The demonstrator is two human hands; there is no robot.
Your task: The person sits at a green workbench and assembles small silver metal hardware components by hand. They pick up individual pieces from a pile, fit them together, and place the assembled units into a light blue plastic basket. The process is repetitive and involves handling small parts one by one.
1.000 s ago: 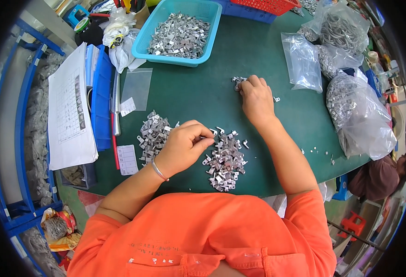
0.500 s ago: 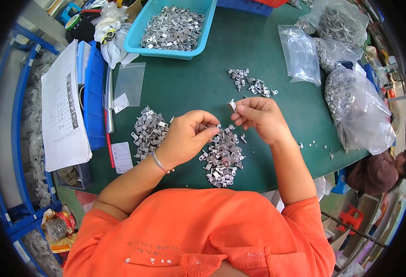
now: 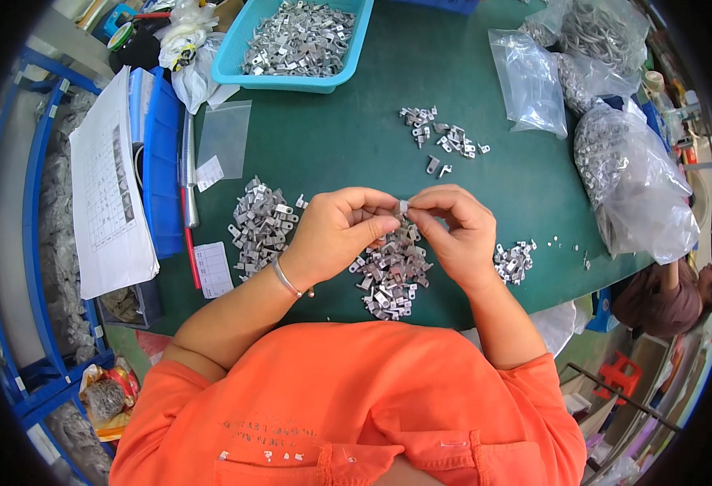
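Note:
Above the middle of the table, my left hand and my right hand meet fingertip to fingertip. Thumbs and forefingers of both pinch a small silvery metal bracket. Right below them lies a heap of similar bent metal brackets, its far part covered by the fingers. A second heap of brackets sits left of my left hand. Beyond my right hand a looser group of brackets is scattered. Beside my right forearm there is a small pile of brackets.
A turquoise basket full of brackets stands at the far left on the green table. Plastic bags of metal parts line the right side. A blue bin with papers is at left. Another person sits at far right.
My right hand has come left and nearer, so its fingertips now meet those of my left hand at the bracket. The small pile by my right forearm has come into sight.

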